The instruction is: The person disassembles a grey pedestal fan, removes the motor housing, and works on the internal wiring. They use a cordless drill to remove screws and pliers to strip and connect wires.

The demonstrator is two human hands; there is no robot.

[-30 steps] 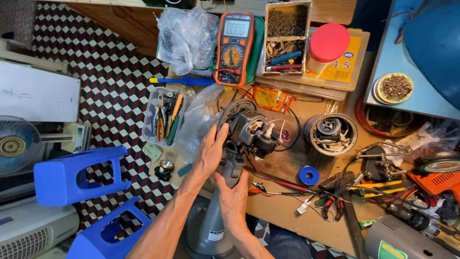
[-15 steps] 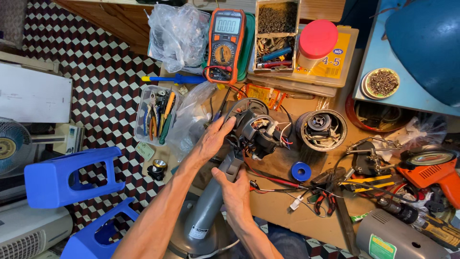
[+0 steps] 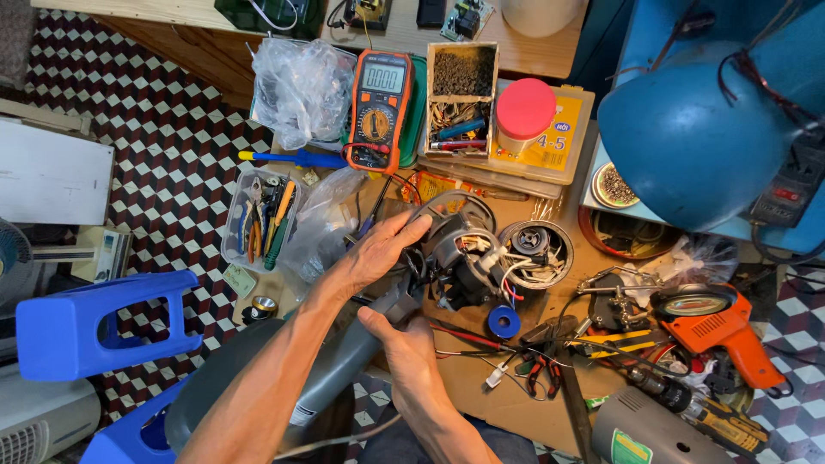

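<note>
Head view: the left hand (image 3: 378, 253) lies over the top of an opened fan motor (image 3: 460, 258) at the middle of the cluttered bench, fingers spread and curled on its housing. The right hand (image 3: 404, 344) grips the grey stand (image 3: 344, 361) just below the motor. The motor's cover is off (wires bare), and a second winding (image 3: 533, 253) sits just right; reassembly looks undone.

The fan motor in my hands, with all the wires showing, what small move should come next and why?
Probably steady the grey stand with the right hand and tilt the motor a little toward you with the left hand. The left hand rests over the motor's near side, and its white, red and black wires bunch on the far side, partly hidden, so a tilt should bring them into view.
</note>
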